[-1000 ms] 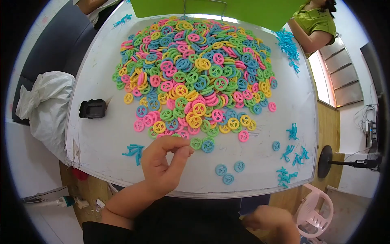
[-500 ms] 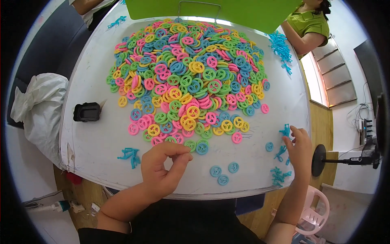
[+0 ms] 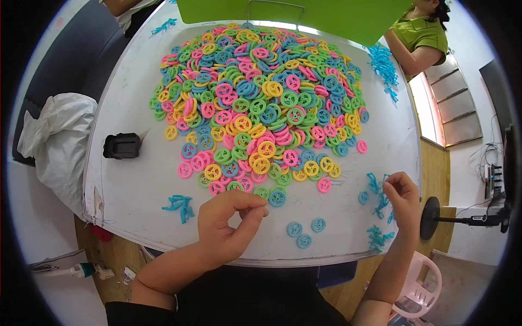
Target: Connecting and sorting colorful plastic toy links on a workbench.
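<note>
My left hand (image 3: 225,225) is over the table's near middle, thumb and forefinger pinched together; anything between the tips is too small or hidden. Just beyond its fingertips lie a green wheel (image 3: 261,194) and a blue wheel (image 3: 277,199). Three blue wheels, one of them this wheel (image 3: 304,240), lie apart to its right. At the right edge, my right hand (image 3: 403,198) has its fingers bent together beside thin blue plastic pieces (image 3: 382,204); what they grip cannot be made out. Below it is a tangled blue cluster (image 3: 376,239), and a single blue wheel (image 3: 364,198) sits to its left.
A large heap of pink, green, yellow and blue wheels (image 3: 255,103) covers the white table's (image 3: 128,185) middle. A black tray (image 3: 122,146) and blue pieces (image 3: 179,207) are at left. A green board (image 3: 288,16) stands behind; a co-worker (image 3: 418,43) sits far right, near more blue pieces (image 3: 384,70).
My right hand has drawn slightly back, its fingers curling in beside the blue pieces. The left hand keeps its pinch. The whole view has shifted a little, so the table appears further right.
</note>
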